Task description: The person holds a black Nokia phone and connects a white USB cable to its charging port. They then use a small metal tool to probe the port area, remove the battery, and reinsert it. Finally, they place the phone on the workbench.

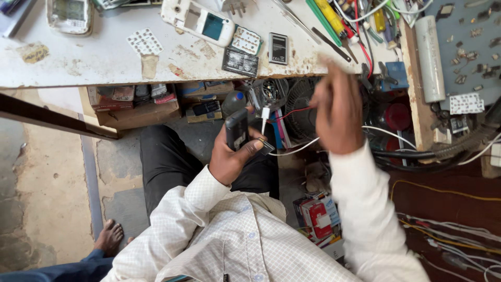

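My left hand (234,152) grips a small dark mobile phone (237,128) held upright above my lap, with a white cable plug (265,116) hanging just beside it. My right hand (336,112) is raised and blurred near the edge of the white workbench (104,57), fingers loosely curled; nothing shows clearly inside it. A white cable (297,150) runs between the two hands. On the bench lie a white phone shell (197,21), a keypad circuit board (246,39), two phone batteries (278,48) and a white keypad mat (144,42).
Boxes (135,107) and a small fan (302,109) sit under the bench. Tools and wires (355,26) crowd the bench's right end beside a white tube (431,57). Cables trail across the red floor (449,224). Another person's bare foot (109,236) is at lower left.
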`<state>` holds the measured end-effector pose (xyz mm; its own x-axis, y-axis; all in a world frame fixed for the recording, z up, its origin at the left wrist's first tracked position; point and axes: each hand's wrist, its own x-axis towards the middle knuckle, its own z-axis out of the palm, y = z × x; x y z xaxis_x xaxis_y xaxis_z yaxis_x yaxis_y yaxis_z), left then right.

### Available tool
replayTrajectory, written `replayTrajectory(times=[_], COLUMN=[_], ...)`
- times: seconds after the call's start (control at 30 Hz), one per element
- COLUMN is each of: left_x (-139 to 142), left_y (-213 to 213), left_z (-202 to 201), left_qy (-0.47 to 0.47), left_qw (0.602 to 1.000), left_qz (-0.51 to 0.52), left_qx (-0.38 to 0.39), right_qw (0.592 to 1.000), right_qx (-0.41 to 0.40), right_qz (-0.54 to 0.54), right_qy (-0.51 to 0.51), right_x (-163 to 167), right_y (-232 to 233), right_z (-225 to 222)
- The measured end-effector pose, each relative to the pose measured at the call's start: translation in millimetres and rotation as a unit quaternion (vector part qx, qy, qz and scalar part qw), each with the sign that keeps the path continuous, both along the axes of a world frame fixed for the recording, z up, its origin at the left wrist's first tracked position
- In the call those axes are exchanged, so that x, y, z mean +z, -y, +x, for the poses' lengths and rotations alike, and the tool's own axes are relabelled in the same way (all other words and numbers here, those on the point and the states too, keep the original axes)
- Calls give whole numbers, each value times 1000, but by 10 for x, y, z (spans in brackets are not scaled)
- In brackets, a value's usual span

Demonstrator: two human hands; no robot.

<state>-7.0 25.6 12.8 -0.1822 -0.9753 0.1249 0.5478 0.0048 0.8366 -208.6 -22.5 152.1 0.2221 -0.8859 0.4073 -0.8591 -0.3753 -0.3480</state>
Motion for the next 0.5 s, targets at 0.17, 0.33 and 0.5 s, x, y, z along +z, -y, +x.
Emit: replayTrajectory(times=[0.17, 0.33, 0.5], left_x=[32, 94, 118], left_y=[-23, -44, -30], left_z=[-18, 39, 39], left_qy=[-95, -121, -153], left_qw=[990, 987, 980], left_qz=[105, 106, 123], left_qx=[-3, 26, 25], right_qw=[997, 996, 978], right_qx=[41, 20, 61], right_qz=[-44, 40, 92], right_qy=[-45, 74, 176], right_x=[100, 34, -355], right_y=[644, 226, -590], right_z=[-120, 67, 388])
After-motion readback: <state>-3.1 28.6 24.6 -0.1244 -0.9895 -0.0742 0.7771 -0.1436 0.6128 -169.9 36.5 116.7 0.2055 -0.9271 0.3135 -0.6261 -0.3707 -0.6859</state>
